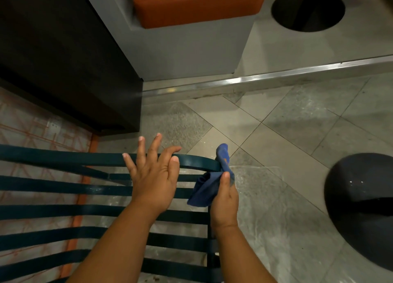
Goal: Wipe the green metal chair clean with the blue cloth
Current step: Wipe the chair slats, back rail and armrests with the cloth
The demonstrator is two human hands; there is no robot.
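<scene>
Blue cloth (209,184), pinched in right hand (225,199) at right end of green metal chair (63,189) top rail, which runs leftward; left hand (153,176), fingers spread, empty, over rail.

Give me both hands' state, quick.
Left hand: open, fingers spread over the green chair rail.
Right hand: gripping the blue cloth at the rail's corner.

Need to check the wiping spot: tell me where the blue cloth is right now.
In the head view, the blue cloth is right of centre, gripped by the right hand and draped over the end of the green chair top rail.
</scene>
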